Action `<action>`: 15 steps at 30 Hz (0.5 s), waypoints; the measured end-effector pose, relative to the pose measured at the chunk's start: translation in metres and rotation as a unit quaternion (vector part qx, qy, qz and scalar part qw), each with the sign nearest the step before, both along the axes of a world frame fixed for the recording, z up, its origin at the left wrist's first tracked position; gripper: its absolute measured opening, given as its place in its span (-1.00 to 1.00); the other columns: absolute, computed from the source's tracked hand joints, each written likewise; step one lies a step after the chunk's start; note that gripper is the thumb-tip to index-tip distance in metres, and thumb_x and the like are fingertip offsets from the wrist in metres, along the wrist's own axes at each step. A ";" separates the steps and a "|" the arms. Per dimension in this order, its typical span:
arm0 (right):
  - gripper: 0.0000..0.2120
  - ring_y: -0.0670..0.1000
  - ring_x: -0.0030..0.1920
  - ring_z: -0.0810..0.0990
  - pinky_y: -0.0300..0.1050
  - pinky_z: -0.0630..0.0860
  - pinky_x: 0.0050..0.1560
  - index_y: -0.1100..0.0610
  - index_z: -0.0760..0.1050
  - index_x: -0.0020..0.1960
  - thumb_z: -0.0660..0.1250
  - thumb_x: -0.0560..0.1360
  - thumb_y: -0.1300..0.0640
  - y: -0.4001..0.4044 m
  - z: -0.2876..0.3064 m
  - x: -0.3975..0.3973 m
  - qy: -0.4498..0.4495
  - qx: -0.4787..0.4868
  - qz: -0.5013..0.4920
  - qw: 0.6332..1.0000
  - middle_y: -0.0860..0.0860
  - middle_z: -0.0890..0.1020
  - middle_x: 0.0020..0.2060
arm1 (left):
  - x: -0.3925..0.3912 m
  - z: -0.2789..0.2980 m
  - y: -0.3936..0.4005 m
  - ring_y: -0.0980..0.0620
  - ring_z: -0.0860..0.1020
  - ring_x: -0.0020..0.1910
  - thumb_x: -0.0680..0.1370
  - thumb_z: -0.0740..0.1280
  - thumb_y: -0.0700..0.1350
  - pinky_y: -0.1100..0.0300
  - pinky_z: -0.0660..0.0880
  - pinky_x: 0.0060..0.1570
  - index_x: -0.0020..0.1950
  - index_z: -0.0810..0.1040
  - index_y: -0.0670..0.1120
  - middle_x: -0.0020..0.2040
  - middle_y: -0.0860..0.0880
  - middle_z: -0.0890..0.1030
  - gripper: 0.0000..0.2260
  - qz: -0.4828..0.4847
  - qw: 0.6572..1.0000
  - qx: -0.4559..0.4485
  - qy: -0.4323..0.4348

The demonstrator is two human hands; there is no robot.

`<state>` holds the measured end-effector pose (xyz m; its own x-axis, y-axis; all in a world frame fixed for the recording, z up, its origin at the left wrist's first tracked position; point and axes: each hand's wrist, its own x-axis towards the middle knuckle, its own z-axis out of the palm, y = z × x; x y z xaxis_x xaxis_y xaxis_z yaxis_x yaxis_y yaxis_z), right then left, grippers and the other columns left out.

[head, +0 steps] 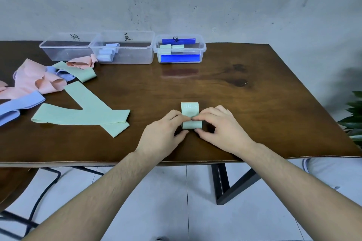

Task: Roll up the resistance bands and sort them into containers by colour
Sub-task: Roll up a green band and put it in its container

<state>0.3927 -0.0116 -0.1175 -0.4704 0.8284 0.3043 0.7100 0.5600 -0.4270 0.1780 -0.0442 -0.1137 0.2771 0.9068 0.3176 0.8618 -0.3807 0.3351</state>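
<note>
Green band (191, 116) lies near the table (254, 103) front edge, mostly rolled. Left hand (162, 135) and right hand (221, 129) pinch the roll, fingers curled over it. Soft, light, springy: likely unrolls unless gripped across both ends.

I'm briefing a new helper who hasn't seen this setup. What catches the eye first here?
Both hands, left hand and right hand, pinch a half-rolled green band at the table's near middle. Left of them sprawls a loose pile of bands; three clear containers line the far edge.
</note>
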 end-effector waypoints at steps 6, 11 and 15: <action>-0.70 -0.13 0.07 0.41 -0.01 0.41 0.16 -0.14 0.57 0.23 0.45 0.51 0.00 -0.004 0.003 -0.002 -0.007 0.001 0.009 1.000 -0.26 0.56 0.10 | -0.001 0.002 -0.003 0.16 0.41 -0.35 0.54 0.41 0.03 0.28 0.42 -0.41 0.18 0.61 0.08 0.08 0.19 0.54 -0.78 0.000 1.000 0.022 -0.022; -0.70 -0.16 0.05 0.41 -0.10 0.38 0.13 -0.15 0.57 0.23 0.44 0.50 -0.03 -0.020 0.004 0.006 -0.012 0.014 0.032 0.999 -0.29 0.56 0.10 | -0.003 -0.001 -0.019 0.21 0.33 -0.38 0.49 0.47 0.01 0.34 0.35 -0.48 0.13 0.63 0.07 0.03 0.18 0.56 -0.78 -0.031 0.998 0.052 -0.015; -0.71 -0.16 0.04 0.42 -0.06 0.41 0.12 -0.16 0.56 0.22 0.43 0.50 -0.05 -0.027 0.001 0.008 -0.010 0.006 0.037 0.999 -0.30 0.57 0.11 | -0.003 -0.006 -0.024 0.23 0.36 -0.37 0.50 0.44 0.02 0.30 0.42 -0.47 0.16 0.62 0.07 0.04 0.18 0.54 -0.76 -0.040 0.998 0.044 -0.026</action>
<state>0.4004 -0.0385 -0.1163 -0.5368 0.7873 0.3033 0.6743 0.6164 -0.4066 0.1751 -0.0686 -0.1194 0.3284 0.8509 0.4100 0.8105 -0.4768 0.3403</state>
